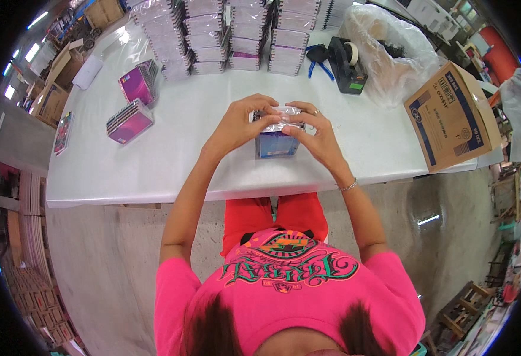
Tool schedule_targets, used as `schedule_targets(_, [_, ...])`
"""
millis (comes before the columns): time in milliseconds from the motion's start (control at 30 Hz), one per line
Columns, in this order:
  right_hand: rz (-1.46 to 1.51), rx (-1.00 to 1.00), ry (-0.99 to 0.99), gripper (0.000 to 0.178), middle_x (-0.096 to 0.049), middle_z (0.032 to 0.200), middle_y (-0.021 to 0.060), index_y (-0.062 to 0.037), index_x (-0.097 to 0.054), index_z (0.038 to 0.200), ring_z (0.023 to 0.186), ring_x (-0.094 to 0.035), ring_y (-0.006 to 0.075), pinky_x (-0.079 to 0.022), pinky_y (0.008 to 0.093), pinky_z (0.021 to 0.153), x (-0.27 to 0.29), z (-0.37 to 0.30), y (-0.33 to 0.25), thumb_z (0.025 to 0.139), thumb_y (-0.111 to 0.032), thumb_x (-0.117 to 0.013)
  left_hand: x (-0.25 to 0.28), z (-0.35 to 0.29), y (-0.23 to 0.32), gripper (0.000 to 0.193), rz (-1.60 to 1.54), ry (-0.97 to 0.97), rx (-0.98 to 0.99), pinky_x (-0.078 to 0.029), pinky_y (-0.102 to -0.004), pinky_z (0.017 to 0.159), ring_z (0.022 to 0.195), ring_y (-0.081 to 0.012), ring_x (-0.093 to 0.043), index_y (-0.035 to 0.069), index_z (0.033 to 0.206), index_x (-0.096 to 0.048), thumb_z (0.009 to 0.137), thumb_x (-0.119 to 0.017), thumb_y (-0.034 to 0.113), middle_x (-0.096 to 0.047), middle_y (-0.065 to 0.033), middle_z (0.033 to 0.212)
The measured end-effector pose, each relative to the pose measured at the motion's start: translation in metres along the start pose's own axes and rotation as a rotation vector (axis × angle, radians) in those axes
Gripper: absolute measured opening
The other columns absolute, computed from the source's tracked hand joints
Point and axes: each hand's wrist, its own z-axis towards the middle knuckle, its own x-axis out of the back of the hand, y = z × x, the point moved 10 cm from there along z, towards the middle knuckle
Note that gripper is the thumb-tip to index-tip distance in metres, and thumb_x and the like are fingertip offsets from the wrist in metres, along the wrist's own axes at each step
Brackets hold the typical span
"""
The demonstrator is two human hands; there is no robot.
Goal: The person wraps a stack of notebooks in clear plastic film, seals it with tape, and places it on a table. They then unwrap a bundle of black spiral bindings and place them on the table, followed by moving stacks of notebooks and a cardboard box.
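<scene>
A small blue pack (277, 146), likely a stack of spiral notebooks, stands at the table's near edge in front of me. Shiny clear plastic wrap (285, 111) covers its top. My left hand (245, 123) is bent over the pack from the left, its fingertips pinching the wrap. From the other side my right hand (315, 132) grips the wrap too, with its thumb against the pack's upper edge. Both sets of fingertips meet above the pack and partly hide it. To the left lie a stack of purple spiral notebooks (129, 122) and another purple notebook stack (139, 83).
Tall stacks of wrapped spiral notebooks (242, 35) line the table's far side. Beside them are blue-handled pliers (318, 58), a black tape dispenser (348, 66) and a clear plastic bag (388, 53). A cardboard box (450, 118) sits at the right edge, a colourful booklet (63, 133) at the left.
</scene>
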Motion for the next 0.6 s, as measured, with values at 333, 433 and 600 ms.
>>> schedule_targets(333, [-0.187, 0.074, 0.206, 0.015, -0.059, 0.122, 0.0068, -0.0119, -0.075, 0.094, 0.121, -0.044, 0.0249, -0.038, 0.0349, 0.101, 0.0, -0.019, -0.009, 0.078, -0.012, -0.074, -0.015, -0.024, 0.022, 0.017, 0.1, 0.013, -0.224, -0.042, -0.0396, 0.104, 0.115, -0.0276, -0.06, 0.003, 0.094, -0.07, 0.078, -0.074, 0.002, -0.068, -0.0097, 0.109])
schedule_targets(433, [-0.179, 0.093, 0.22, 0.01, -0.059, 0.122, 0.0062, -0.0125, -0.074, 0.092, 0.12, -0.046, 0.0245, -0.036, 0.0366, 0.104, 0.016, -0.011, -0.011, 0.083, -0.012, -0.071, -0.016, -0.028, 0.012, 0.017, 0.091, 0.056, -0.188, -0.044, -0.0378, 0.102, 0.113, -0.0271, -0.061, 0.002, 0.093, -0.069, 0.077, -0.074, 0.001, -0.068, -0.0103, 0.106])
schedule_targets(600, [-0.348, -0.043, 0.608, 0.038, -0.07, 0.098, 0.0115, 0.0003, -0.068, 0.109, 0.091, -0.063, 0.0222, -0.049, 0.0349, 0.085, 0.174, 0.04, 0.071, 0.096, -0.033, -0.058, -0.011, -0.032, 0.014, 0.014, 0.115, 0.124, -0.189, -0.045, -0.0361, 0.1, 0.109, -0.0262, -0.062, 0.0, 0.091, -0.068, 0.077, -0.073, 0.001, -0.068, -0.0098, 0.102])
